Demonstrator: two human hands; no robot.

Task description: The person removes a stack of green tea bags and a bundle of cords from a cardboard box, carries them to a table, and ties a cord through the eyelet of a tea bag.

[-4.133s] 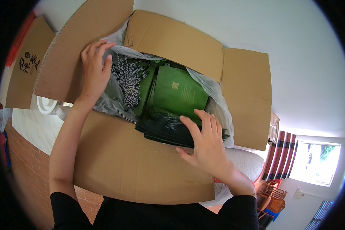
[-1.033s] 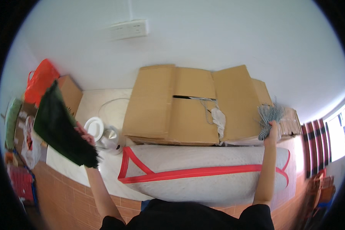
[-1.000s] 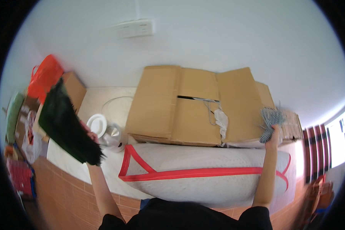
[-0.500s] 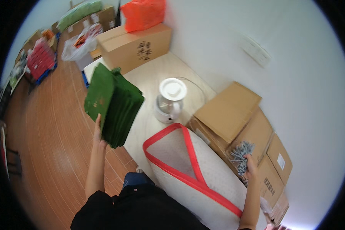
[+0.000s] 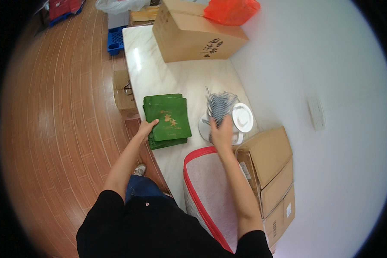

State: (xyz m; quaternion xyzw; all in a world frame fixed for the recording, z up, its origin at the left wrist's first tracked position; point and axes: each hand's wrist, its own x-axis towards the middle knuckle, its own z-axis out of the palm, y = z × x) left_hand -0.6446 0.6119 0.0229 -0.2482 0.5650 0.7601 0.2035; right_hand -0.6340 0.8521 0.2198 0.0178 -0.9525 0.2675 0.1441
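Left hand (image 5: 145, 129) on near-left corner of green pouch stack (image 5: 167, 119), fingers curled over the edge, thumb on top, gripping it. Stack flat on white counter (image 5: 176, 81), spreading away from the fingertips toward the far side. Right hand (image 5: 221, 134) raised, fingers closed around a bundle of grey wire ties (image 5: 219, 105); ties fan out above the fingertips. White round appliance (image 5: 241, 120) just beyond and right of those fingers, partly hidden by ties. Red-trimmed white sack (image 5: 210, 193) below the right wrist. Brown cardboard boxes (image 5: 271, 172) right of forearm. Large carton (image 5: 193, 34) with orange bag (image 5: 230, 10) well past both hands, at far counter end.
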